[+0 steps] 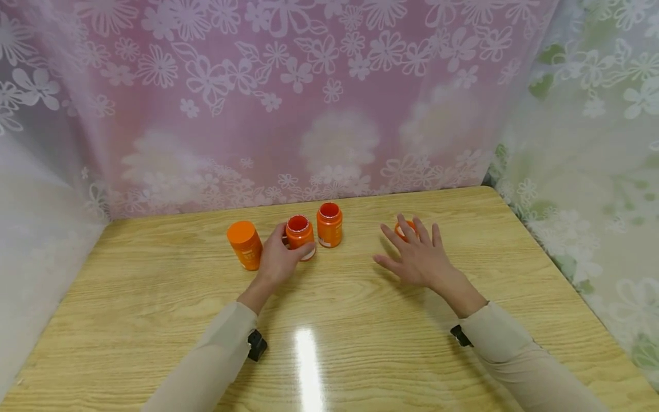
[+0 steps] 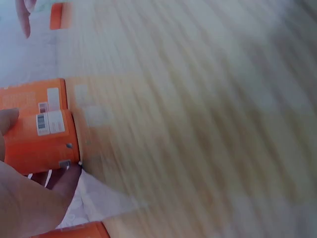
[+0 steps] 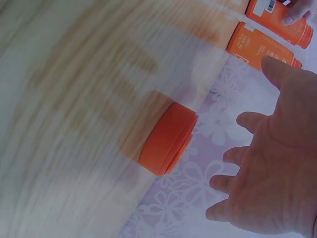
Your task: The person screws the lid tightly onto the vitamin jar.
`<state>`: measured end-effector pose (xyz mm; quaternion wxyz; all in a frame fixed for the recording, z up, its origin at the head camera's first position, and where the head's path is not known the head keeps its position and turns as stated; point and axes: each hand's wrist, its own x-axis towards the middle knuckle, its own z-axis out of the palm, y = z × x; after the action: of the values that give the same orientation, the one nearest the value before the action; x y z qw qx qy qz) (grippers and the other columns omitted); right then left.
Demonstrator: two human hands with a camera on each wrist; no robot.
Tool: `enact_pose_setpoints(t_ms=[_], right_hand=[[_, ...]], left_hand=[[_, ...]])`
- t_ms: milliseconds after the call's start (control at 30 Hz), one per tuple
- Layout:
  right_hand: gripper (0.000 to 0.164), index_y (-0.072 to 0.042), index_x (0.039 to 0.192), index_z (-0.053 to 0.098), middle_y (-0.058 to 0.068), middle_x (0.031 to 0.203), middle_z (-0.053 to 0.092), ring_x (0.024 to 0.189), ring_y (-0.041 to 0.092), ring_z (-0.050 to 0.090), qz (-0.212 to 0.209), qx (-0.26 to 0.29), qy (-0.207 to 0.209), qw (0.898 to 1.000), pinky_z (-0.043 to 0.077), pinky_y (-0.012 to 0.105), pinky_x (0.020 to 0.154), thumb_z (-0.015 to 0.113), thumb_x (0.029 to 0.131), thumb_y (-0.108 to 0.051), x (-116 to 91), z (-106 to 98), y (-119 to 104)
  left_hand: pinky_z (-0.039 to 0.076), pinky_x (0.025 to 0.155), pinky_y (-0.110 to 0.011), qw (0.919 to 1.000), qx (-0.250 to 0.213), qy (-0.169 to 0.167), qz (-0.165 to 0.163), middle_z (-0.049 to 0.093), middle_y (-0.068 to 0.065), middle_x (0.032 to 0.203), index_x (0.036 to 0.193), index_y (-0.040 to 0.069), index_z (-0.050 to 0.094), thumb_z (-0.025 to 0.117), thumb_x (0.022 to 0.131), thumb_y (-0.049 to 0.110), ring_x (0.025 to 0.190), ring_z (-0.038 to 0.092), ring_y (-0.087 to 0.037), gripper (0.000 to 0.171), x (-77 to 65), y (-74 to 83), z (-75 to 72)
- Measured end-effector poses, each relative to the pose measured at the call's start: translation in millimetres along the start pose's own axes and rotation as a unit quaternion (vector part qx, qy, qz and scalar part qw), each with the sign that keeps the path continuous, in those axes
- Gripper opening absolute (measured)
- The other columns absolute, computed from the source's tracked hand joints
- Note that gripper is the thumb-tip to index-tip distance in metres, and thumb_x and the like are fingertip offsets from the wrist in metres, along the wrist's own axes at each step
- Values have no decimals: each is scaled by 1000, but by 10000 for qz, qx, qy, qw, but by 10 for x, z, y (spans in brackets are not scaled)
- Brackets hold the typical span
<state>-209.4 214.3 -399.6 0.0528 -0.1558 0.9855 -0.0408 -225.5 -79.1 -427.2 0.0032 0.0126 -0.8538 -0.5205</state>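
Note:
My left hand [image 1: 280, 260] grips an uncapped orange jar [image 1: 300, 234], fingers behind it and thumb across its front. This jar stands upright with its red inside visible from above. Just to its right is a second uncapped orange jar [image 1: 330, 226]. A capped orange jar [image 1: 245, 246] stands to the left, close beside the left hand. Over on the right, my right hand [image 1: 419, 260] is spread with straight fingers above an orange lid [image 3: 166, 136], palm down and holding nothing. The right fingers partly hide the lid in the head view.
All of this is on a wood-grain table [image 1: 350, 332], toward its back edge. A pink flowered curtain [image 1: 257, 114] hangs behind it, with pale flowered cloth [image 1: 592, 189] along the right side and more at the left.

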Motion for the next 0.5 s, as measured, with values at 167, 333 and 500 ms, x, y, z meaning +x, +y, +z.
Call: enact_pose_setpoints(t_ms=[167,333,500], right_hand=[[75,-21,153,24,18,157,7,140,45,2,2,63,16,10000,-5,69,103,40,93,-64,-7,9,32],[75,-21,153,24,18,157,7,140,45,4,55,133,66,9999,-6,69,103,40,93,-64,-11,21,104],[76,-22,153,22,18,157,4,140,45,2,118,213,2,9997,-8,68,103,39,93,-65,25,27,175]], left_hand=[[46,95,-38,9999,65,-47,100,56,-6,122,133,11,47,78,81,30,111,56,-24,63,-11,-16,-30],[48,92,-38,9993,148,-185,278,59,-5,120,129,11,50,79,80,31,108,58,-22,60,-43,-35,-21],[50,89,-36,9988,154,-252,382,60,-2,119,127,11,53,79,79,32,107,59,-21,58,-112,-60,-20]])
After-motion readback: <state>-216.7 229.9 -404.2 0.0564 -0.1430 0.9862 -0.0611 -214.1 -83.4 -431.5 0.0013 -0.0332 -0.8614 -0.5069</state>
